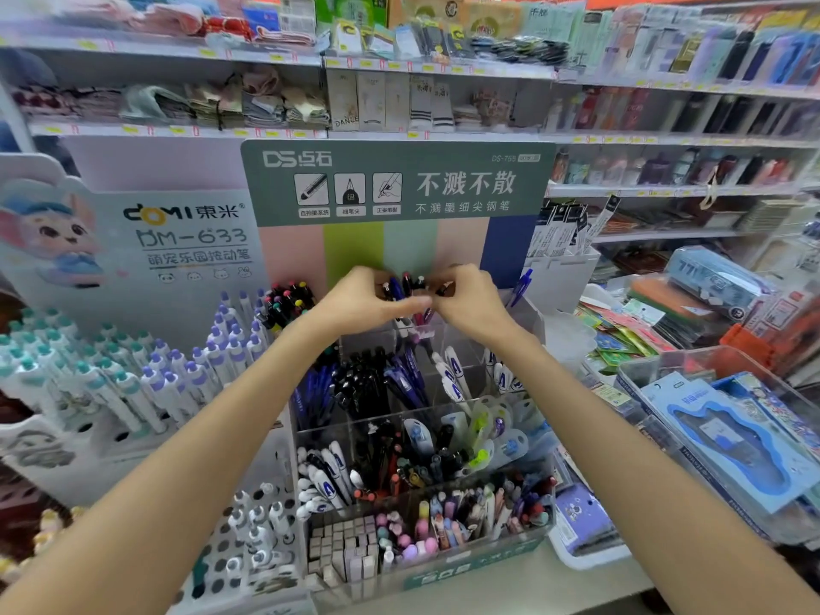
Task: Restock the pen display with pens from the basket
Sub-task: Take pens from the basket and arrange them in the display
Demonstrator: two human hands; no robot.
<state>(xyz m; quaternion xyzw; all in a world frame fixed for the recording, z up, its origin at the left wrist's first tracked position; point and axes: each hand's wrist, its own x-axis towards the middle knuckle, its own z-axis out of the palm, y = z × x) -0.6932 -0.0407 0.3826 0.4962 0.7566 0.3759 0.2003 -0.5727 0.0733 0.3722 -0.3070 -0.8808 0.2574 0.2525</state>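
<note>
both hands meet over the top rear compartment of the clear pen display (pixel 426 437). the left hand (pixel 359 299) and right hand (pixel 470 299) each close their grip on a small bundle of pens (pixel 406 286), held upright between them.

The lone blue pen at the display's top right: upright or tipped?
Tipped. The lone blue pen leans rightward in the clear tiered plastic display, button end uppermost.
</note>
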